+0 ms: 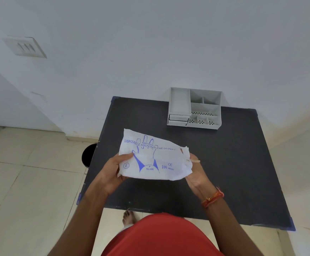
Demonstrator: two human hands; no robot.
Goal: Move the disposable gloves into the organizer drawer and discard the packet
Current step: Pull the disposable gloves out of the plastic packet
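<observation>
Both hands held the glove packet (153, 157) up over the black table (233, 163), printed side facing the camera w/ blue text and a hand outline. Left hand (113, 169) was curled around the packet's left end, thumb pressed across the front near the circled L, fingers tucked behind. Right hand (196, 172) cupped the packet's right end from behind and below, palm partly open; that end looked torn and ragged, w/ loose white film bunched at the fingers. An orange thread band (213, 198) sat on the right wrist. The grey organizer (194, 109) stood well beyond the right hand, at the table's far edge against the wall (150, 43); its drawers (178, 120) were at the front left, and I couldn't tell if they were slid out at all. Bare tabletop lay between hands and organizer, plus more out past the right hand. Just beyond the left hand, past the table's left edge, a dark round bin (88, 154) sat on the tiled floor (21, 182), partly hidden by the tabletop. Table's near edge ran under the forearms, close to the red garment (159, 237).
</observation>
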